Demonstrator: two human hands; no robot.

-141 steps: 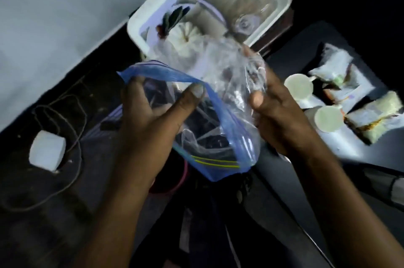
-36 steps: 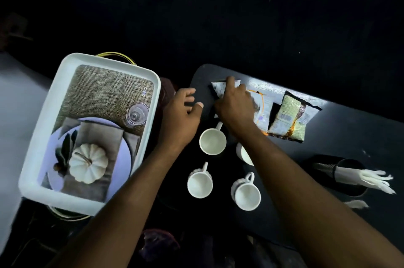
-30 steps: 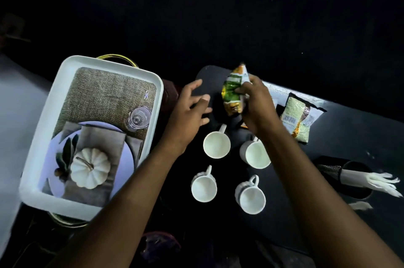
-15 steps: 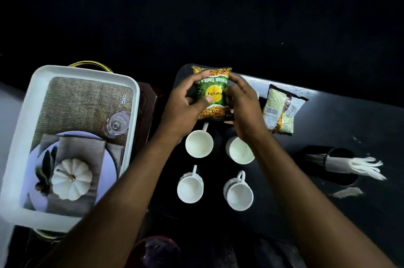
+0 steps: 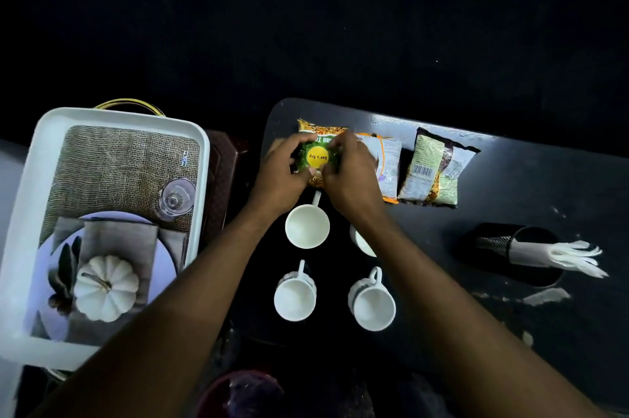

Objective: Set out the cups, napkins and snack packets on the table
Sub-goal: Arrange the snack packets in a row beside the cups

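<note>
A green and orange snack packet sits at the far left corner of the dark table, face up. My left hand grips its left side and my right hand grips its right side. Two more packets lie to its right, face down: a pale one and a dark-edged one. Several white cups stand in two rows below my hands: one behind, two in front; my right wrist partly hides another.
A white tray at the left holds burlap, a glass, a plate and a white pumpkin. A black mesh holder with white napkins stands at the right of the table.
The bag I held earlier is gone from view. My right hand picked up the green packet, turned it face up, my left hand joined, and both lowered it toward the table corner.
</note>
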